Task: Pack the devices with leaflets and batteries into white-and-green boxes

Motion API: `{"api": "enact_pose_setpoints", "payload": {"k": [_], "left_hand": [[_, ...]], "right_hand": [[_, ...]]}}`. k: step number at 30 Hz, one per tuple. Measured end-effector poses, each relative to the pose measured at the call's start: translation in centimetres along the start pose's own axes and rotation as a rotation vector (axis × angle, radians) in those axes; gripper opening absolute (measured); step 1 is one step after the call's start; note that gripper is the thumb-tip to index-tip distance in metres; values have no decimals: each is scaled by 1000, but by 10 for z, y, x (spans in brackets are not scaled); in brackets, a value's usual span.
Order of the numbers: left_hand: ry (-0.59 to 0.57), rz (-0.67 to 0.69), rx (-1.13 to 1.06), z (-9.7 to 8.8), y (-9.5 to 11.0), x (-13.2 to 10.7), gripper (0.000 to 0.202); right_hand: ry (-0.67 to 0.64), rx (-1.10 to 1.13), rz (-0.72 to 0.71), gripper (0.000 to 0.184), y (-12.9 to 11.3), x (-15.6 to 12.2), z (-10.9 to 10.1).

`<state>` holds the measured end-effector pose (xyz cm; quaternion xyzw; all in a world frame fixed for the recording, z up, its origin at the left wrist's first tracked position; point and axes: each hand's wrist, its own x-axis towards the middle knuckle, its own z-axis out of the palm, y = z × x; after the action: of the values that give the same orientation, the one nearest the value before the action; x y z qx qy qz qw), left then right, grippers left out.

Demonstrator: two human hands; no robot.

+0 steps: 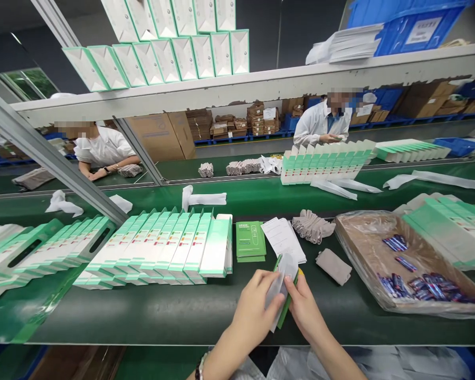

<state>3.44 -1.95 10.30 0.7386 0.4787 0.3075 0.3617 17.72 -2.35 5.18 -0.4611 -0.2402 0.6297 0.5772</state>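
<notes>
My left hand (257, 301) and my right hand (305, 307) together hold a thin green card inside a translucent sleeve (283, 282), pinching it upright between them above the green belt (142, 314). Just beyond my hands lie loose white leaflets (283, 240) and a small stack of green booklets (250, 241). To their right are a bundle of grey pouches (312, 227) and one flat grey pouch (333, 266). A tilted row of white-and-green cartons (162, 248) stands to the left. My left wrist wears a beaded bracelet (200, 367).
A plastic-lined cardboard tray (358, 248) of blue packets sits at right, beside more green cartons. Two co-workers in white sit across a further belt, among cartons and white sleeves. Above runs a shelf (237, 87) stacked with cartons, and a blue crate (415, 26) stands on it.
</notes>
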Motion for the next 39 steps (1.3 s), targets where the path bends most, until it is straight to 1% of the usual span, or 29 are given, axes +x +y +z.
{"api": "enact_pose_setpoints", "payload": {"k": [2,4,6,8,10,15,18,19,21,23,24,25,28,31,33,35,36,38,39], "left_hand": [[42,-128,-280,-7,-6,9,42],[61,-188,-407,-10,-14,18,42],[60,-166,-420,-10,-21,25,35],[82,-148,-427,-9,-27,31,31],[98,-150,-441,-9,-29,35,34],[89,-154,-423,-8,-32,43,34],[104,-211,-472,-2,-35,42,40],[90,-226,-493,0,-36,41,43],[12,-213,-523,2,-38,37,53],[-87,-168,-493,2,-39,34,71],[-125,-151,-454,2,-39,33,78],[-143,-141,-403,2,-38,33,80],[-130,-128,-228,7,-35,33,73],[-109,-143,-21,16,-29,32,69],[-124,-156,62,17,-24,31,68],[-165,-125,81,9,-16,28,74],[-197,-85,90,1,-12,26,79],[-242,9,157,-22,-4,22,85],[-229,51,216,-37,0,19,81]], "right_hand": [[-96,8,9,58,-8,5,1],[-190,29,26,61,-16,8,4],[-216,28,28,64,-20,11,8],[-210,13,27,66,-22,14,12],[-217,7,44,65,-22,17,13],[-226,4,82,70,-22,22,14],[-183,11,68,66,-21,24,18],[-163,16,52,64,-20,24,19],[-118,20,23,60,-17,26,22],[-78,20,16,57,-13,29,23],[-58,18,19,56,-11,30,22],[-35,12,26,56,-9,30,22],[5,-24,48,57,-5,31,21],[-6,-65,5,66,-3,29,23],[9,-87,-16,72,-4,29,25],[53,-104,0,72,-8,29,26],[57,-102,18,70,-11,29,26],[33,-65,40,66,-19,32,26],[18,-42,44,63,-23,33,26]]}}
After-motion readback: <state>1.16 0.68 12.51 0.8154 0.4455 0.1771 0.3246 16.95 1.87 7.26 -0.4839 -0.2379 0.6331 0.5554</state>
